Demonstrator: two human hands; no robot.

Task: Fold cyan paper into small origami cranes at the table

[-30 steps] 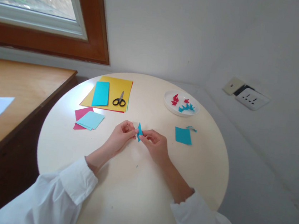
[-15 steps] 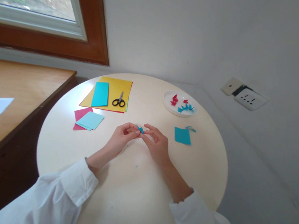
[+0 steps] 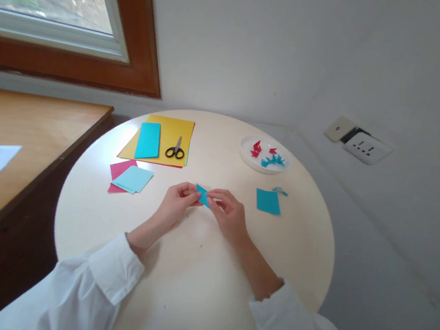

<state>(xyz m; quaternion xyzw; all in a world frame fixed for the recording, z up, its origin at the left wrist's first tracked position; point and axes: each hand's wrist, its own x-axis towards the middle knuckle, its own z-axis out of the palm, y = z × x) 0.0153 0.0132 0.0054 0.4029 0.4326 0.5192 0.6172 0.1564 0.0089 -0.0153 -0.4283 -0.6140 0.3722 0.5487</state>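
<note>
Over the middle of the round white table, a small folded piece of blue paper is held between both hands. My left hand pinches its left side between thumb and fingers. On the other side, my right hand grips the right edge with thumb and fingertips. The fingers cover part of the folds. A flat blue paper square lies to the right of my right hand, with a curled blue paper strip at its upper corner.
A white dish at the back right holds small red and blue folded paper figures. Black-handled scissors and a blue sheet rest on yellow paper. Light blue squares overlap pink paper at left. Tiny scraps dot the tabletop.
The blue paper in my hands has turned and now shows a broader, flatter face. My right fingers have come down and closed onto its edge.
</note>
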